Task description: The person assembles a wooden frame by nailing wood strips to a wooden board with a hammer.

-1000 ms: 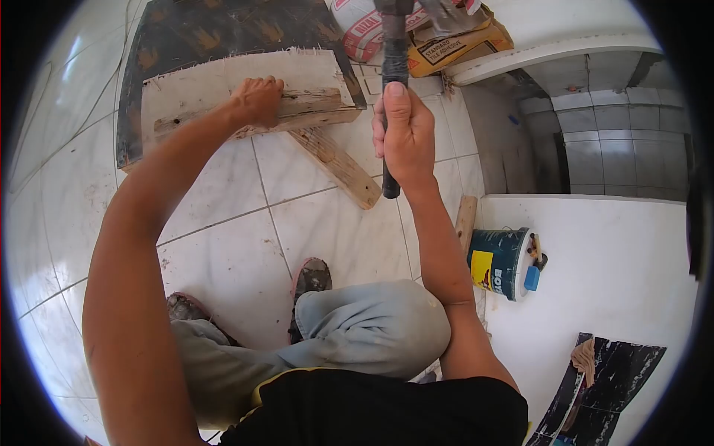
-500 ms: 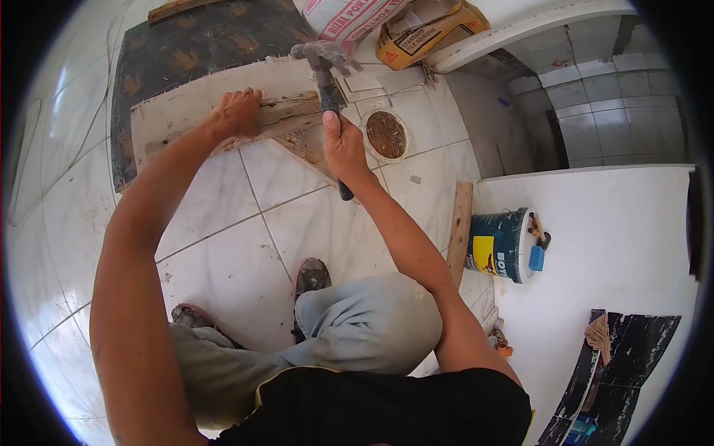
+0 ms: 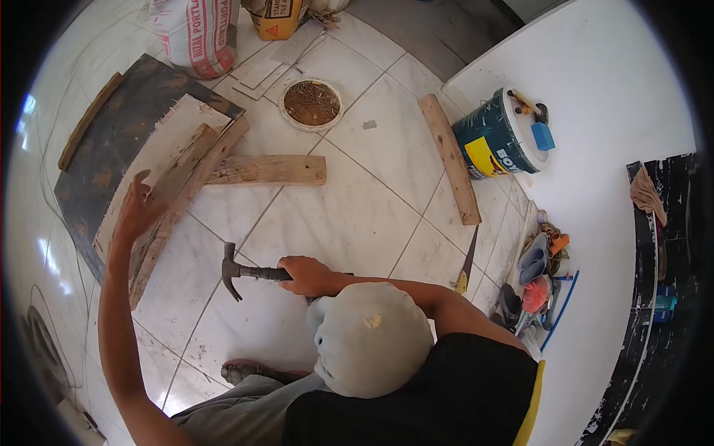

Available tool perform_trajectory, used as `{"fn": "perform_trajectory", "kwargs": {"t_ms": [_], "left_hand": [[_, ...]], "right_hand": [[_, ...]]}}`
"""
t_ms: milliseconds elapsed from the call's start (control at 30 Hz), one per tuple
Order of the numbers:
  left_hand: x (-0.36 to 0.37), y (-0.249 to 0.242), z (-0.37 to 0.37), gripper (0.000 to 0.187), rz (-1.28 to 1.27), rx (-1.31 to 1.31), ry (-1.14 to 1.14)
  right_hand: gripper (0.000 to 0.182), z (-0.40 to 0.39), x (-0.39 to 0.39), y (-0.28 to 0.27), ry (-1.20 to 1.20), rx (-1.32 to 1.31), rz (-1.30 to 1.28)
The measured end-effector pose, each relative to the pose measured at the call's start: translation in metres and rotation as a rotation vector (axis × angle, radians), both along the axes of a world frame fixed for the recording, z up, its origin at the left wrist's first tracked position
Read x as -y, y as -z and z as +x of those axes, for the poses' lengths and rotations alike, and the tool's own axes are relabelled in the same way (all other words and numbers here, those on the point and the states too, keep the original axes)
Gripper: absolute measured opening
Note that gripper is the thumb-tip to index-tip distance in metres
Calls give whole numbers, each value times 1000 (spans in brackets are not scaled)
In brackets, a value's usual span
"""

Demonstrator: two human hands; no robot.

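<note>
head view: hammer (image 3: 245, 272) now lowered; left hand (image 3: 138, 208) off batten (image 3: 178, 201).

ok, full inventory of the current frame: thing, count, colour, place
hammer: 1, dark, low over the floor tiles, in right hand
wood battens: 2, pale brown, on the board, left
board: 1, dark, on the floor, upper left
loose planks: 2, brown, flat on the tiles, centre and right
dish of nails: 1, white rim, top centre
bucket: 1, dark blue with yellow label, upper right
cement sack: 1, white and red, top left
handsaw: 1, by the white step
left hand: fingers spread, on the battens
right hand: closed on hammer handle
</note>
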State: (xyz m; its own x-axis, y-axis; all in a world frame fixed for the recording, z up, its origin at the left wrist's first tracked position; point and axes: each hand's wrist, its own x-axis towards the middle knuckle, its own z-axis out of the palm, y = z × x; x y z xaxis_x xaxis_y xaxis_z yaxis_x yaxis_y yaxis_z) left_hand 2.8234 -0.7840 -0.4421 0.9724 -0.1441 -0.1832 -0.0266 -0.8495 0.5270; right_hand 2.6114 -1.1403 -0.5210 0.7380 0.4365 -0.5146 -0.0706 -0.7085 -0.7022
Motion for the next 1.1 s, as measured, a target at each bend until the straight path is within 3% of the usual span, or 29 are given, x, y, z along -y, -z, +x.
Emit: {"fn": "perform_trajectory", "kwargs": {"t_ms": [133,200,300,333,433,467,533,633,833,967,1033,1100], "left_hand": [[-80,1,-54,93,163,48,48],[-108,15,-82,89,197,52,-38],[-117,24,-108,84,163,43,-160],[-121,31,-111,75,193,152,-110],[-126,37,-109,68,245,152,-65],[-126,37,-110,68,244,155,-69],[-125,34,-109,61,194,205,-86],[-115,25,-109,58,160,219,-111],[-83,5,-100,55,244,226,-115],[-48,-10,-87,55,227,156,-111],[-44,-9,-92,54,238,165,-98],[-43,-8,-93,53,239,133,-111]], "right_hand": [[41,-25,-6,23,-57,8,-30],[45,-27,-9,32,-150,79,-94],[47,-27,-13,44,-168,92,-67],[47,-28,-15,46,-174,88,-57],[49,-29,-6,16,-200,79,-94],[44,-34,9,-26,-172,416,-23],[38,-40,9,-26,-143,763,53],[37,-59,-17,46,-123,355,-200],[38,-72,-12,36,-221,180,-198],[40,-29,-20,37,-271,247,-143],[50,18,-12,29,-198,360,-112],[69,86,9,24,21,742,-78]]}}
